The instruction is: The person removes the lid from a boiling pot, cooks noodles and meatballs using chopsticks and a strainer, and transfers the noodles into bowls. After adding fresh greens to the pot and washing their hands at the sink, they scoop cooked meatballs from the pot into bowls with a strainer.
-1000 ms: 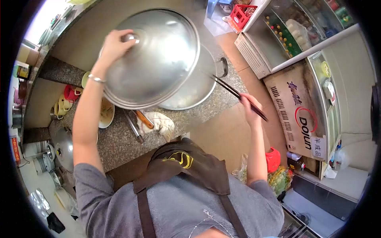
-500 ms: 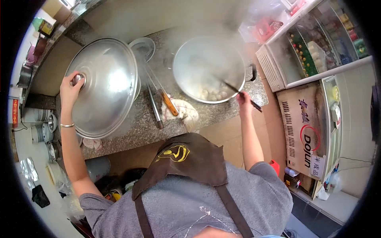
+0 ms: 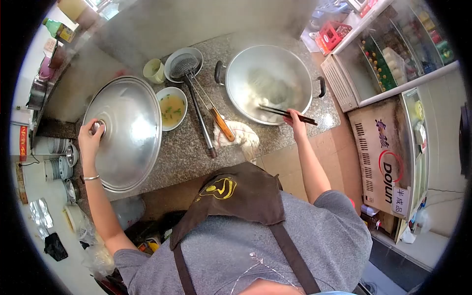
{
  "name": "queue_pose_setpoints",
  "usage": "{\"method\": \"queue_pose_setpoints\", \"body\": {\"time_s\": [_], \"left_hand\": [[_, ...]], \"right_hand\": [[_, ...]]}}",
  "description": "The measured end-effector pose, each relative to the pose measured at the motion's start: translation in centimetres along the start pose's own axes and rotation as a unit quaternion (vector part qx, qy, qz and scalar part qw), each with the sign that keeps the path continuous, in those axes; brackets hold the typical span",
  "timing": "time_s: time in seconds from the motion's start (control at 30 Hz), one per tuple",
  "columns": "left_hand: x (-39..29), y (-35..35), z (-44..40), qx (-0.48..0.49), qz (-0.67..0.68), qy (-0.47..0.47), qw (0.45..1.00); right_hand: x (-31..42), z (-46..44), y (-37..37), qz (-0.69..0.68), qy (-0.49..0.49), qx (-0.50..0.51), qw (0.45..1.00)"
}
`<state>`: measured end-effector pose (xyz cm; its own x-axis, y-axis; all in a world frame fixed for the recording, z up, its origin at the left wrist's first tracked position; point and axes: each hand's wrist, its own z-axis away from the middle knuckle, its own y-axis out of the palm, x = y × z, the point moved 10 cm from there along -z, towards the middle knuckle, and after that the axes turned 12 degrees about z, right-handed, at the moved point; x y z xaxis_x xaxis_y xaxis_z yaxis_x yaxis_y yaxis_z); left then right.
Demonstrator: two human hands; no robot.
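My left hand [image 3: 90, 139] is closed round the knob of a large metal lid [image 3: 129, 142], at the left of the stone counter. With my right hand [image 3: 298, 123] I grip a pair of dark chopsticks [image 3: 281, 112]; their tips reach into a wide steaming pot [image 3: 236, 101]. Pale round pieces of food [image 3: 259, 98] show through the steam near the tips, partly blurred. Between lid and pot lie a long-handled strainer [image 3: 186, 65] on a bowl, a tool with a wooden handle [image 3: 222, 125] and a checked cloth [image 3: 244, 135].
A bowl of broth with green bits [image 3: 172, 110] stands just right of the lid, with a light green cup [image 3: 155, 72] behind it. Stacked bowls [image 3: 59, 168] are at the far left. On the right are a glass-fronted fridge [image 3: 400, 54], a cardboard panel [image 3: 373, 162] and a red crate [image 3: 330, 35].
The lid has moved from over the pot to the left and down with my left hand, uncovering the pot, broth bowl and strainer. The chopsticks now reach lower inside the pot.
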<state>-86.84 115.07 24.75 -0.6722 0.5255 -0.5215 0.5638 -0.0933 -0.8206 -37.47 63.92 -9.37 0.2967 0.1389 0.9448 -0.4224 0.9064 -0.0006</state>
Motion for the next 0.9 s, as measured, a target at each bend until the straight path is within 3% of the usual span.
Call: {"method": "queue_pose_setpoints", "body": {"time_s": [0.17, 0.23, 0.33, 0.37, 0.43, 0.53, 0.63, 0.67, 0.7, 0.8, 0.87, 0.9], "left_hand": [[0.5, -0.5, 0.6, -0.003, 0.005, -0.003, 1.000], [0.4, -0.5, 0.9, 0.012, -0.008, -0.027, 1.000], [-0.7, -0.9, 1.5, -0.004, 0.020, -0.002, 1.000], [-1.0, -1.0, 1.7, -0.005, 0.018, -0.001, 1.000], [-1.0, -0.9, 1.9, 0.007, 0.032, -0.027, 0.999], [-1.8, -0.7, 1.7, 0.005, 0.032, 0.010, 0.999], [-3.3, -0.2, 1.8, 0.007, 0.034, 0.003, 0.999], [-3.3, 0.0, 1.6, 0.007, 0.021, 0.010, 1.000], [-3.1, 0.1, 1.4, 0.006, 0.022, 0.016, 1.000], [-2.3, 0.9, 0.8, 0.000, 0.051, 0.015, 0.999], [-3.3, 1.3, 0.8, 0.004, 0.033, 0.012, 0.999], [-3.6, 1.5, 0.8, 0.007, 0.014, 0.005, 1.000]], "right_hand": [[0.7, -2.2, -4.5, -0.125, -0.060, -0.090, 0.986], [2.3, -2.7, -7.3, -0.087, -0.075, -0.117, 0.986], [6.4, -1.8, -8.9, 0.080, -0.150, -0.119, 0.978], [7.3, -1.1, -8.3, 0.077, -0.150, -0.118, 0.979], [8.7, 0.2, -5.1, 0.222, -0.185, -0.075, 0.954], [8.1, 1.8, 2.1, 0.226, -0.184, -0.001, 0.957], [8.4, 1.7, 9.8, 0.351, -0.299, 0.112, 0.880], [8.2, 0.6, 11.7, 0.430, -0.349, 0.123, 0.823], [9.3, -0.1, 12.7, 0.409, -0.355, 0.139, 0.829], [10.9, -5.1, 12.8, 0.390, -0.405, 0.134, 0.816], [13.1, -7.7, 12.1, 0.458, -0.439, 0.083, 0.768], [12.4, -10.4, 10.8, 0.453, -0.408, 0.078, 0.789]]}}
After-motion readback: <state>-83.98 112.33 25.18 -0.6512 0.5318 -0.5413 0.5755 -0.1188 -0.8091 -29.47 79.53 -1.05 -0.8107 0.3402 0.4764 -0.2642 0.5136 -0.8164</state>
